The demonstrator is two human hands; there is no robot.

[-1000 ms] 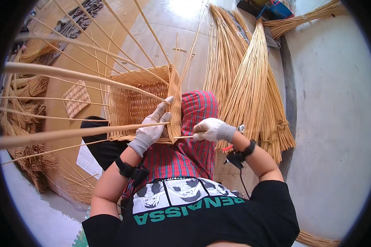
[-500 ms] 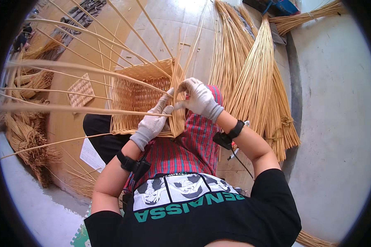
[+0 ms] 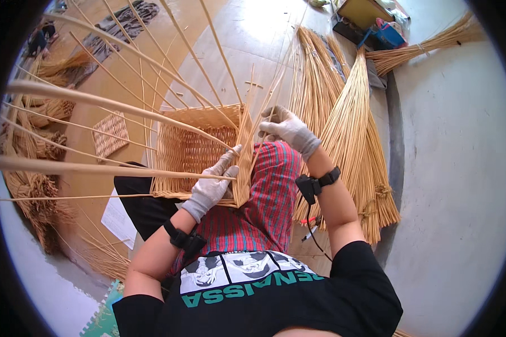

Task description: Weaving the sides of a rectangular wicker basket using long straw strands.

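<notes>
A rectangular woven wicker basket (image 3: pixel 245 137) rests tilted on my lap, its opening toward the left. Long bare stakes (image 3: pixel 123 111) stick out from its rim to the left and upward. My gloved left hand (image 3: pixel 211 184) is closed over the near part of the basket's right wall, thumb and fingers along the rim. Just right of that wall, my gloved right hand (image 3: pixel 287 130) is bent in a pinch around thin wicker strands (image 3: pixel 274 90). Those strands run up from the basket's side past the fingers. The exact fingertip contact is partly hidden.
Large bundles of long wicker rods (image 3: pixel 348 129) lie on the floor to the right. A small square woven panel (image 3: pixel 110 135) lies at the left, near more wicker bundles (image 3: pixel 39 185). White paper (image 3: pixel 118 221) lies by my left leg. A blue container (image 3: pixel 390 35) stands at the far right.
My right hand has moved right, away from the basket wall, drawing thin strands with it. The basket and my left hand sit slightly lower in view; the left hand keeps its hold.
</notes>
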